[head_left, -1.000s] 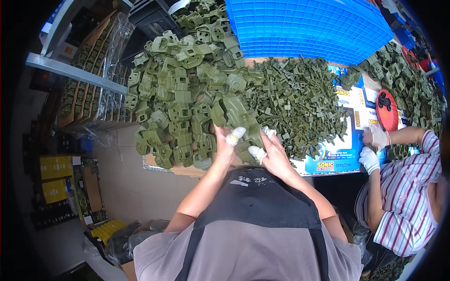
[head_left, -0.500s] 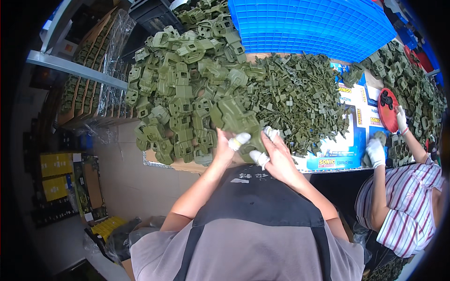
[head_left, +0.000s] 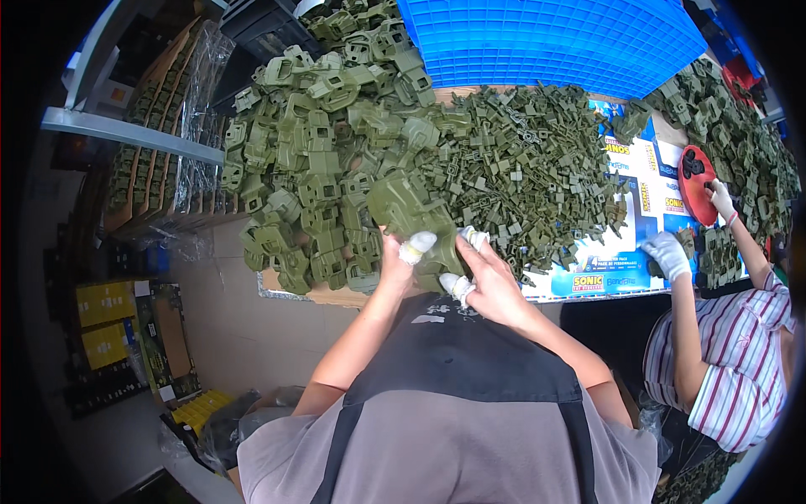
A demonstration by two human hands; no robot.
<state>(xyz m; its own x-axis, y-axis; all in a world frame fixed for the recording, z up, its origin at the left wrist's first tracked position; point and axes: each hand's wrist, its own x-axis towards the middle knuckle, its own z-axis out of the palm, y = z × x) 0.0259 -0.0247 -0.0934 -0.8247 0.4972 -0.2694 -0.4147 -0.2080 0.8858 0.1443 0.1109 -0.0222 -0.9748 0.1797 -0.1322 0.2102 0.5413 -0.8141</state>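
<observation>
Both my hands hold one olive-green plastic toy vehicle body point(head_left: 409, 204) above the near table edge, tilted and slightly blurred. My left hand point(head_left: 400, 259) grips its left side, with a white covering on the thumb. My right hand point(head_left: 495, 284) closes on its lower right end, white coverings on the thumb and a fingertip. Just beyond and to the left lies a heap of similar green bodies point(head_left: 321, 139). A pile of small green plastic parts point(head_left: 529, 168) spreads to the right of my hands.
A blue plastic crate point(head_left: 546, 42) stands at the back. At right a co-worker's gloved hands point(head_left: 667, 252) work beside a red dish point(head_left: 697, 193) holding black pieces. Printed sheets point(head_left: 600, 273) cover the table there. A metal rack bar point(head_left: 134, 134) and stacked cardboard trays point(head_left: 159, 126) are at left.
My hands and the green body have shifted slightly left, with the grip unchanged. The view has moved a little. The co-worker's near hand has turned beside the dish.
</observation>
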